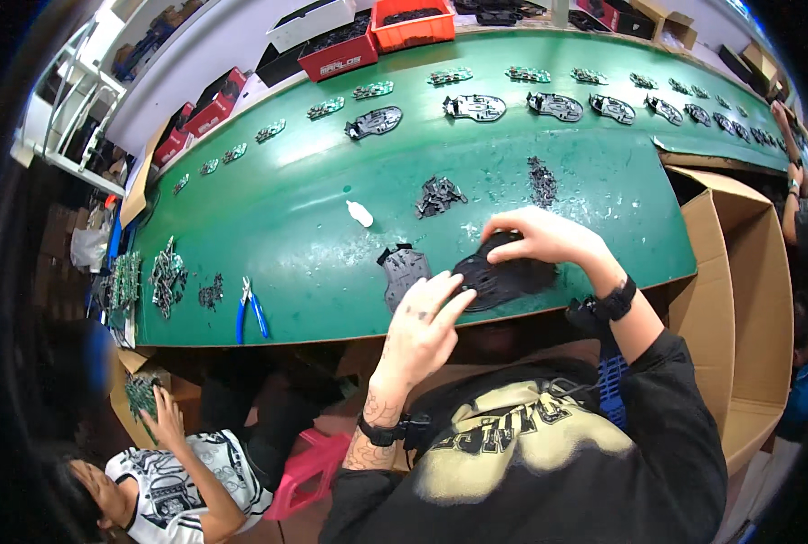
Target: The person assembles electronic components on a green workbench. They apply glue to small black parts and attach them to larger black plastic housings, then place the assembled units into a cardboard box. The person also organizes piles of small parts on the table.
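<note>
Near the table's front edge my right hand (540, 240) grips a dark plastic shell (485, 283) from above, thumb and fingers curled over it. My left hand (426, 317) is closed at the shell's left side, its fingertips on the surface. The shell's right part is smeared by motion, and its underside is hidden. Just left of it a second dark plastic shell (406, 272) lies flat, partly behind my left hand. Beyond my hands are a pile of small black plastic parts (439, 197) and a narrower pile of tiny black parts (541, 181).
A white bottle (359, 214) and blue-handled pliers (251, 313) lie on the green table (304, 254). Green circuit boards (450, 76) and shell bases (474, 108) line the conveyor behind. An open cardboard box (735, 290) stands right. Another person (177, 471) sits lower left, holding boards.
</note>
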